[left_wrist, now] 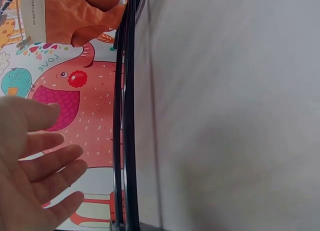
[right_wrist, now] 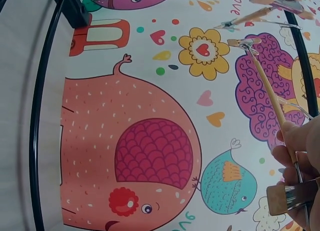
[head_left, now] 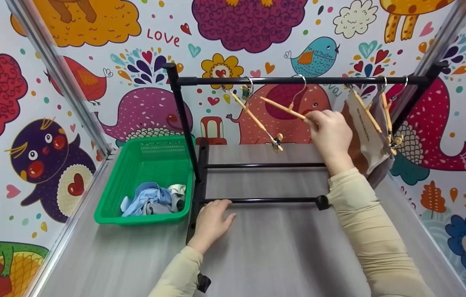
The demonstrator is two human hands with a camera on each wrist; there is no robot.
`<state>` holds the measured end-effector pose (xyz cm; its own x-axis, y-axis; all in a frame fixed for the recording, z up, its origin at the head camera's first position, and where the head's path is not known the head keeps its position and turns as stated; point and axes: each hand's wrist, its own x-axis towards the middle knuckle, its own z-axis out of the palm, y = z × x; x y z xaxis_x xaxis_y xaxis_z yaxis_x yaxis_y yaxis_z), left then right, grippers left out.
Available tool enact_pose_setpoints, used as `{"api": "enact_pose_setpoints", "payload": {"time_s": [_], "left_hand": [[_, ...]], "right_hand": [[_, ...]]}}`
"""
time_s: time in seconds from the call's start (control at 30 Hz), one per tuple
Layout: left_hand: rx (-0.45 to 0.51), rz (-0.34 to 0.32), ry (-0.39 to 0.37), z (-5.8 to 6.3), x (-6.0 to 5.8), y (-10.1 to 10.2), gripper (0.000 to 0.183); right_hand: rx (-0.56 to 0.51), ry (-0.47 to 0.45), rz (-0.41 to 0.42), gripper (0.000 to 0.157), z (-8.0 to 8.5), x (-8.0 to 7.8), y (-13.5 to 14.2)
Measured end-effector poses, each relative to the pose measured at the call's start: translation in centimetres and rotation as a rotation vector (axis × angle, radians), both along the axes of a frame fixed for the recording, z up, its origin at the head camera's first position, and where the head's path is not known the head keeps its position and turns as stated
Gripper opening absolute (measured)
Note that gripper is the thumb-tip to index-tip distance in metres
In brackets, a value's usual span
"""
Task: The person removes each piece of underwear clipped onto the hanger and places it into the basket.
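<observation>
My right hand pinches one end of a wooden clip hanger, whose metal hook is at the top rail of a black clothes rack. In the right wrist view, fingers curl around the hanger's wooden bar, and a wooden clip sits beside them. No garment hangs from this hanger. Low down, my left hand is by the rack's lower bar, its fingers loosely spread and holding nothing. Bare wooden hangers hang to the left along the rail.
At the rail's right end, hangers carry a brown and pale garment. A green basket stands left of the rack, with blue, grey and white clothes inside. Behind is a cartoon-patterned wall.
</observation>
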<state>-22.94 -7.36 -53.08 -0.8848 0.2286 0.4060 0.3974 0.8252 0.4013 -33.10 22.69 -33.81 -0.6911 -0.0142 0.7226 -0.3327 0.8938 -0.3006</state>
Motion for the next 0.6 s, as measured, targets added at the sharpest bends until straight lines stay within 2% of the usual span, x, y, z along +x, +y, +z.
{"api": "enact_pose_setpoints", "payload": {"time_s": [0.37, 0.6], "left_hand": [[-0.012, -0.009, -0.013, -0.2, 0.1, 1.3, 0.028], [-0.006, -0.019, -0.062, -0.2, 0.1, 1.9, 0.029]], "right_hand": [[0.012, 0.001, -0.002, 0.01, -0.1, -0.2, -1.2], [0.031, -0.029, -0.007, 0.011, 0.0, 0.0, -1.3]]}}
